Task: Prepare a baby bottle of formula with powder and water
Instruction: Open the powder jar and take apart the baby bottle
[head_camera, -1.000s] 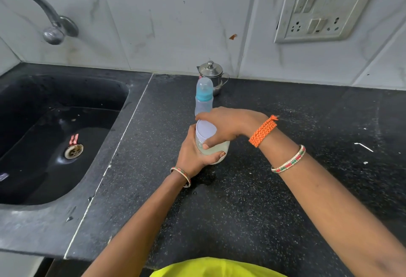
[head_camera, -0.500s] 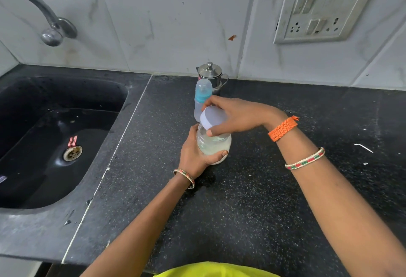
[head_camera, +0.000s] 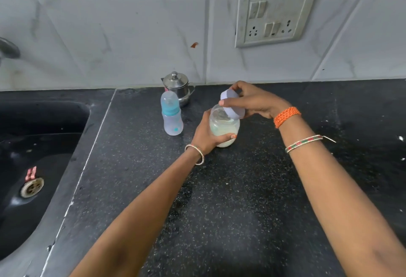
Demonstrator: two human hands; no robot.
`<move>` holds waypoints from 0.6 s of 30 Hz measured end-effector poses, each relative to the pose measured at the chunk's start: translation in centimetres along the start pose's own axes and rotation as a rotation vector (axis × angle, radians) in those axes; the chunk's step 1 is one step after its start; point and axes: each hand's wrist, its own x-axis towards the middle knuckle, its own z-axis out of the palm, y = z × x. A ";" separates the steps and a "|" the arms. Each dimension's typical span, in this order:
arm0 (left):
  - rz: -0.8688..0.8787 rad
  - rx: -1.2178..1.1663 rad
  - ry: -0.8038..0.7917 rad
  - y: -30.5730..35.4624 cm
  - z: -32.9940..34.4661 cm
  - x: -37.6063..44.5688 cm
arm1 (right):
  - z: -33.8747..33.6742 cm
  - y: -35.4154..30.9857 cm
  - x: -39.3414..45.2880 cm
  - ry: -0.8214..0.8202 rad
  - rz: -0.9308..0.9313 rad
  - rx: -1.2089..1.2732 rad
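A clear jar (head_camera: 224, 128) of pale powder stands on the black counter (head_camera: 241, 199), and my left hand (head_camera: 207, 135) grips its left side. My right hand (head_camera: 256, 100) holds the jar's lavender lid (head_camera: 232, 106) tilted just above the open mouth, thumb and fingers on its rim. A baby bottle (head_camera: 171, 115) with a teal collar and clear cap stands upright to the left of the jar, apart from both hands.
A small steel pot with a lid (head_camera: 178, 87) stands behind the bottle at the wall. The black sink (head_camera: 39, 155) with its drain (head_camera: 32, 186) lies at the left. A switch and socket plate (head_camera: 274, 15) hangs on the tiled wall.
My right hand has lifted the lid off the jar and tilted it up to the right. My left hand keeps holding the jar. The camera has shifted left and nearer.
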 end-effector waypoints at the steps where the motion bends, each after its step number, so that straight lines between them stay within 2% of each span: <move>1: -0.005 -0.004 -0.003 -0.2 0.0 0.1 | 0.1 0.2 0.0 0.030 0.014 0.024; 4: -0.010 -0.016 -0.060 -0.5 -0.4 0.2 | 0.8 -0.1 -0.7 0.128 0.037 0.005; 6: -0.009 -0.013 -0.084 -0.5 -0.9 -0.2 | 1.6 -0.9 -1.8 0.215 -0.009 -0.158; 8: -0.003 0.023 -0.046 -0.5 -1.6 -1.4 | 3.2 -1.3 -3.8 0.313 -0.103 -0.286; 11: 0.066 0.025 0.061 -1.0 -3.1 -4.4 | 7.5 0.6 -7.2 0.445 -0.248 -0.318; 13: 0.054 -0.023 0.132 -1.5 -4.2 -6.4 | 10.4 3.0 -8.7 0.468 -0.335 -0.351; 15: 0.002 -0.028 0.194 -2.0 -5.0 -7.7 | 12.4 5.8 -9.0 0.445 -0.343 -0.378; 18: -0.029 0.015 0.208 -2.8 -5.3 -9.3 | 14.2 8.8 -8.4 0.463 -0.359 -0.377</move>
